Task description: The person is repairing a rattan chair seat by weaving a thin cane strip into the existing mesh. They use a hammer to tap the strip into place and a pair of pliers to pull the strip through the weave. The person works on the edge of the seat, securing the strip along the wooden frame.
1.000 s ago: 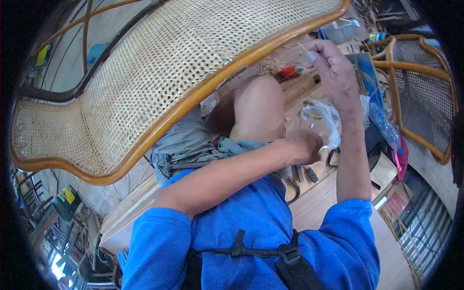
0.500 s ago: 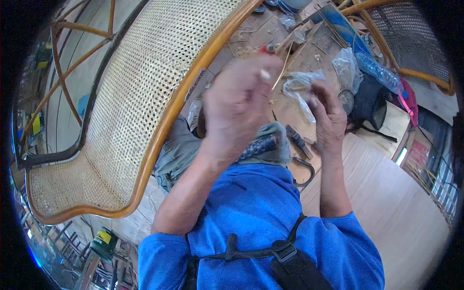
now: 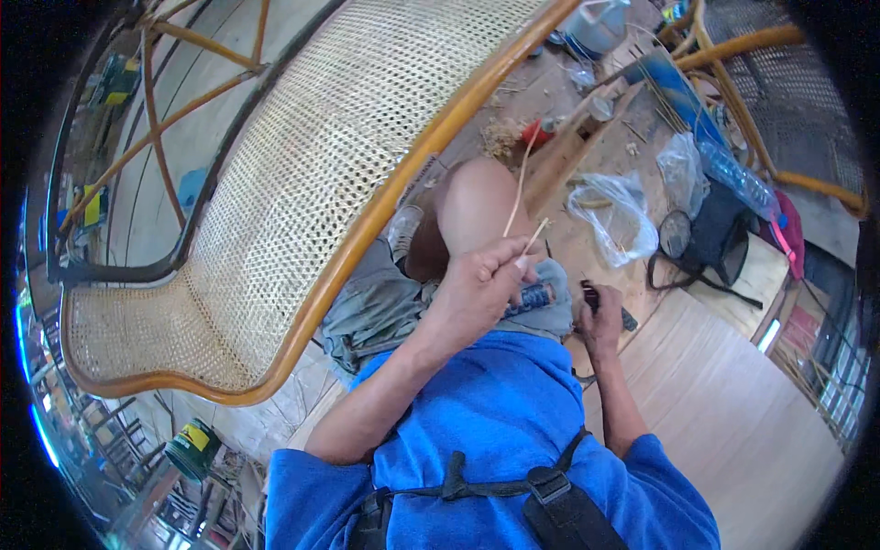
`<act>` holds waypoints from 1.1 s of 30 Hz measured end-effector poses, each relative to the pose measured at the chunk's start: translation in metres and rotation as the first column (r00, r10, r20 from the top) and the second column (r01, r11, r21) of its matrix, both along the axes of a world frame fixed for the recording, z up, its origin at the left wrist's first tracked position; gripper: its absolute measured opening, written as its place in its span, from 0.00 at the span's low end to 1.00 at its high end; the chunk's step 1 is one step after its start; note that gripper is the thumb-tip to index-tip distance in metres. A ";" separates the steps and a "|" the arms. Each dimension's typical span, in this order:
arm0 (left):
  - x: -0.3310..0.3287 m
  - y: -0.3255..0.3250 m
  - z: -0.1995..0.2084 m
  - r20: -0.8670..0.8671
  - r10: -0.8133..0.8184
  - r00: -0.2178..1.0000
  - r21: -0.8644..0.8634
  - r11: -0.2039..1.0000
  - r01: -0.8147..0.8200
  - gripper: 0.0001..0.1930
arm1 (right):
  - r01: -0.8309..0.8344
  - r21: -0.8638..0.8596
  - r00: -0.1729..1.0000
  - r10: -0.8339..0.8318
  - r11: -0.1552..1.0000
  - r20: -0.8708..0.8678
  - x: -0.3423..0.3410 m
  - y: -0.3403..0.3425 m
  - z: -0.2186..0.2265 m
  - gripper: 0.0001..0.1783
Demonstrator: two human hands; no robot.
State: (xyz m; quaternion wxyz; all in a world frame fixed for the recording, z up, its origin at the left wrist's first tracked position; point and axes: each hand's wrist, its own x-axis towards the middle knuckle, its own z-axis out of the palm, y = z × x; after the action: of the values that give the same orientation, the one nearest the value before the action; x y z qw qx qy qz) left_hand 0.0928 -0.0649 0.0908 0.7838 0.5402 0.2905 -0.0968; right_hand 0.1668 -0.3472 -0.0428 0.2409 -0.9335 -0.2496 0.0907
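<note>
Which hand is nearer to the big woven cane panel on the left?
Left. The left hand is to the right of the cane panel, apart from it; the right hand is farther off to the right.

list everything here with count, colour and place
strip: at least 1, pale, centre
tool: at least 1, dark, right of centre
cane panel: 1, tan, brown rim, upper left
mesh panel: 1, grey, brown rim, upper right
bags: 2, clear, right of centre
bottle: 1, clear blue, right
pouch: 1, black, right
container: 1, pale blue, top
object: 1, red, upper centre, kind unclear
bucket: at least 1, green, lower left
board: 1, pale, lower right
shirt: 1, blue, bottom
knee: 1, bare, centre
left hand: 1, bare, centre, on strip
right hand: 1, bare, at tool
</note>
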 end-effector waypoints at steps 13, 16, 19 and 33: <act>-0.006 -0.005 -0.007 0.130 0.213 0.968 -0.072 0.976 -0.205 0.12 | 0.300 0.383 0.394 0.252 0.874 -0.884 0.021 0.132 0.163 0.28; -0.010 -0.010 -0.006 0.174 0.198 0.965 0.029 0.978 -0.206 0.12 | 0.218 0.436 0.347 0.348 0.873 -0.871 0.026 0.141 0.160 0.21; -0.014 -0.005 0.003 0.133 0.044 0.990 0.284 0.955 -0.080 0.08 | 0.192 0.439 0.389 0.343 0.878 -0.855 0.031 0.141 0.155 0.19; -0.034 0.001 0.009 0.168 0.030 0.985 0.340 0.936 -0.086 0.06 | 0.094 0.410 0.641 0.260 0.907 -0.722 0.049 0.138 0.161 0.14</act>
State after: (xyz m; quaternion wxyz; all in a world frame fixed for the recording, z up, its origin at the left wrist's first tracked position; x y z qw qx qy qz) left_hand 0.0586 -0.0642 0.1000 0.7000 0.6667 0.2551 0.0227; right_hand 0.2161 -0.2090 0.1178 0.5095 -0.7218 -0.1814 0.4319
